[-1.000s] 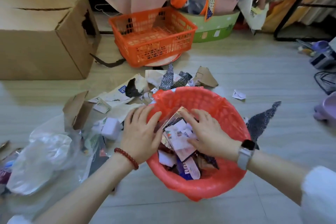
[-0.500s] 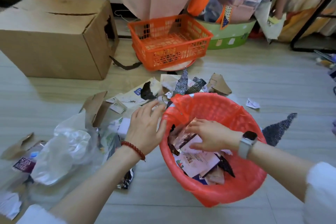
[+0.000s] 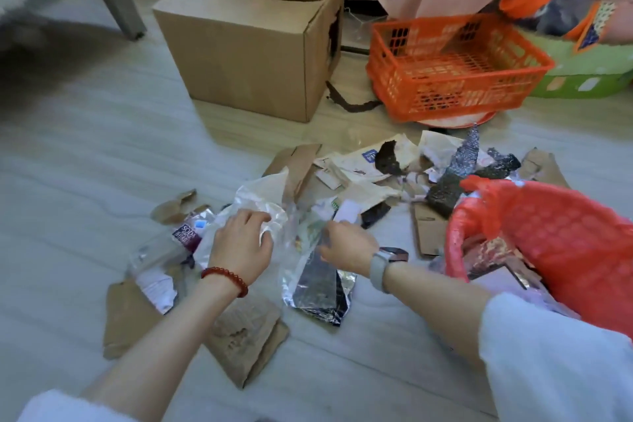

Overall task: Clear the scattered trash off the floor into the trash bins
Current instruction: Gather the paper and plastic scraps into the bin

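Note:
Scattered trash lies on the pale floor in the head view: a crumpled clear plastic bag, a dark foil wrapper, torn cardboard pieces and white paper scraps. My left hand rests on the plastic bag with curled fingers gripping it. Just to its right, my right hand reaches into the pile above the foil wrapper; its fingertips pinch the plastic and wrapper edge. The red mesh trash bin stands at the right, holding paper and wrappers.
A big cardboard box stands at the back, an orange crate to its right, and a green tub at the far right. A grey furniture leg is at the back left. A soda label wrapper lies left of my hands.
Both hands have left the red bin and moved left onto the floor pile. The view has swung left, so the bin now sits at the right edge.

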{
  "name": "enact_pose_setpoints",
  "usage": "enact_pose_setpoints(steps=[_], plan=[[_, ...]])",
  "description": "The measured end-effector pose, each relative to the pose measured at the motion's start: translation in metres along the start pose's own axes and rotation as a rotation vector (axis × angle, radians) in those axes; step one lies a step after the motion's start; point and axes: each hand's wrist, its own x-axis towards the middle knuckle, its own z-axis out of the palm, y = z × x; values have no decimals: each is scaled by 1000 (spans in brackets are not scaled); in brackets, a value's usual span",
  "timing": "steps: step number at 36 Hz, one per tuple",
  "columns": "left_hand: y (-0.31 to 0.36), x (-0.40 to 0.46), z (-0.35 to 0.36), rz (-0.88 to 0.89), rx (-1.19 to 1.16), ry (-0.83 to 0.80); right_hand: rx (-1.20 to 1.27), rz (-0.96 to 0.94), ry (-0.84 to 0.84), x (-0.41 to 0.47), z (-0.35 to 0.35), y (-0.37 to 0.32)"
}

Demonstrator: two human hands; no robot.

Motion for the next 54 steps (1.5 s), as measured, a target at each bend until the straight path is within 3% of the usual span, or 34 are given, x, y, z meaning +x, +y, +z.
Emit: enact_pose_setpoints(steps=[6, 9, 12, 20, 27, 30, 34, 39, 41, 44, 50, 54], plan=[[-66, -28, 10, -153, 68, -83, 58, 271, -21, 19, 87, 14], [-77, -36, 16, -137, 125, -130, -17, 260, -35, 21, 113, 17], [-81, -42, 24, -72, 126, -182, 82, 258, -43, 22, 125, 14], [-60, -45, 43, 89, -26, -337, 127, 165, -44, -2, 112, 14], [-25, -41, 63, 194, -15, -611, 491, -150, 26, -42, 57, 10], [-18, -37, 69, 152, -167, -587, 559, -232, -2, -52, 41, 5], [-16, -36, 66, -43, -661, -620, 544, -356, 25, -57, 36, -2], [-12, -42, 64, -21, -570, -497, 345, -411, 266, -51, 42, -2], [-14, -45, 62, 0, -517, -491, 319, -349, 210, -46, 37, 0], [-15, -47, 55, -10, -517, -432, 439, -217, -21, -38, 33, 0], [-22, -35, 29, -23, -458, -304, 329, -127, 94, -33, 48, -3], [-57, -12, 26, -110, 30, 19, 376, -24, 188, -26, 49, 0]])
